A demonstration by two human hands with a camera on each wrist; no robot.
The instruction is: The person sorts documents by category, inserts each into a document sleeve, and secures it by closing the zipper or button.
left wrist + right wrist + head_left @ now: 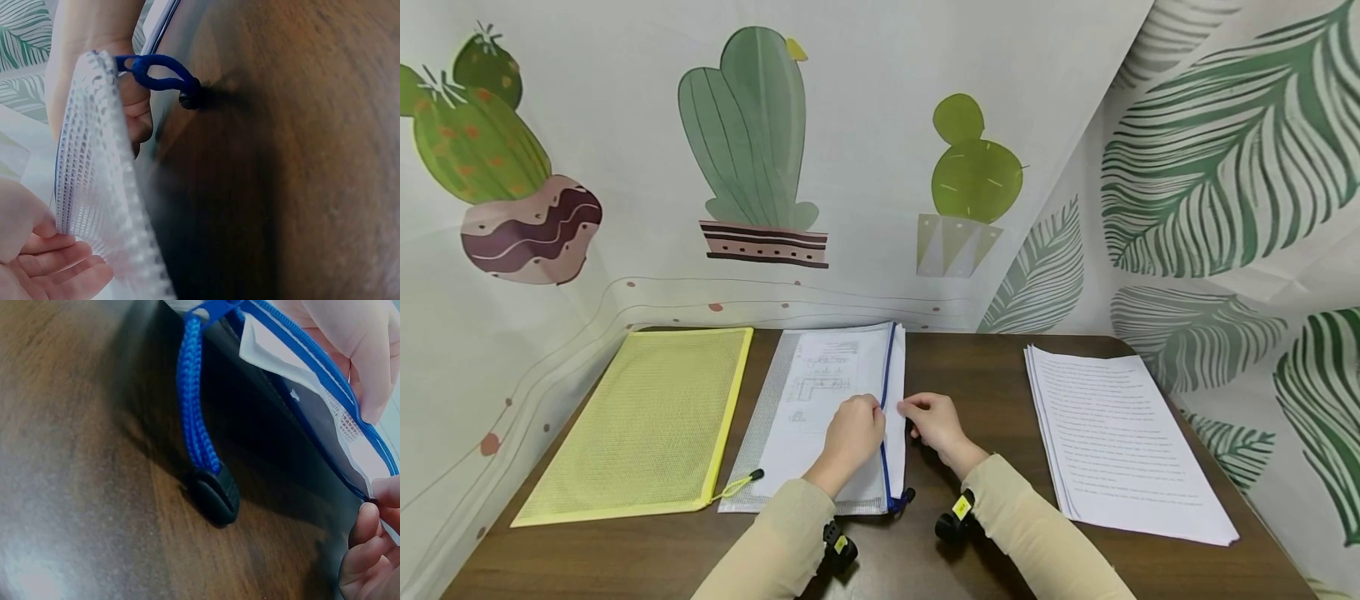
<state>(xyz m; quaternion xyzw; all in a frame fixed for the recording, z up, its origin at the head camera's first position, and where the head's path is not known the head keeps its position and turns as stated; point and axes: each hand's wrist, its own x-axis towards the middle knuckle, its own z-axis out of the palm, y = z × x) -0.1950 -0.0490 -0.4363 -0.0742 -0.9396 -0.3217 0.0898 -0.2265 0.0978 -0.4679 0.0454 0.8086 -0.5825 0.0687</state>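
Your left hand rests on the clear mesh zip pouch w/ blue zipper at table centre, fingers curled over the pouch's right edge, gripping the mesh flap by the zipper line; the left wrist view shows the flap lifted, w/ your fingers under it. Your right hand sits just beside, at 3 o'clock of the left, fingertips pinching the same zipper edge from outside; the right wrist view shows fingertips on the blue zipper tape. Both hands hold the pouch, narrow grip, mouth parted a bit. White sheets w/ printed drawings lie inside the pouch. The blue cord pull w/ black end hangs off the pouch's near corner at 6 o'clock of your hands, lying on the dark brown wooden table. At 9 o'clock of the pouch, just beside it, lies a flat yellow mesh zip pouch, its yellow cord pull touching the clear pouch's near left corner. At 3 o'clock, well apart, sits a stack of white printed paper sheets. Cactus-print cloth backdrop stands at 12 o'clock.
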